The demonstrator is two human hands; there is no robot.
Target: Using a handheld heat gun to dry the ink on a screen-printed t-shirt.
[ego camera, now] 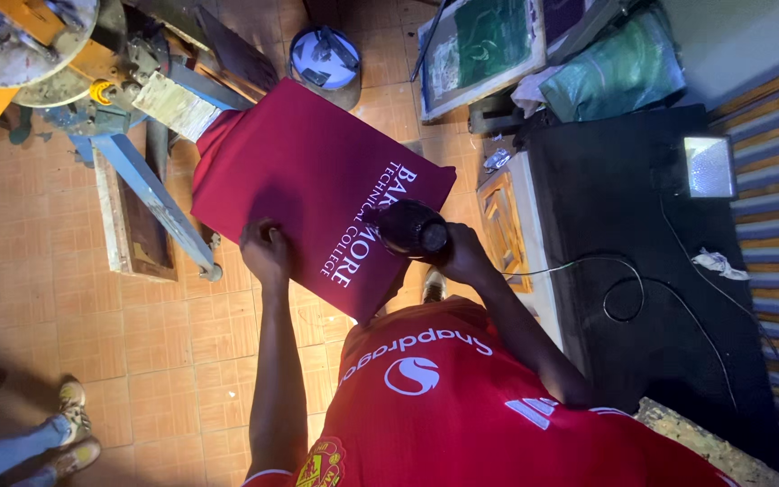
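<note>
Below, a dark red cloth garment with white printed lettering (308, 180) lies stretched flat over a board at the end of a blue metal arm (151, 189), which belongs to an orange-and-grey press frame (38, 54) at the upper left. The left hand (266, 252) lies flat on the near part of the garment, fingers together and pressed down on the cloth, holding nothing. The right hand (462, 257) has its fingers clamped round a black, rounded handheld tool (412, 228) that sits right over the white lettering, touching or just above the cloth; which of the two cannot be told. A thin cable (579, 263) runs from near that hand across a black-topped desk (624, 207) on the right, where a small bright lamp (710, 167) and a crumpled white scrap (719, 263) also sit. Beyond the garment stand a round white-and-blue bucket (325, 59) and a framed screen with green mesh (484, 50), both on the orange tiled floor (137, 343). At the lower left, another person's feet in worn shoes (72, 433) rest on the tiles, well apart from the garment.
</note>
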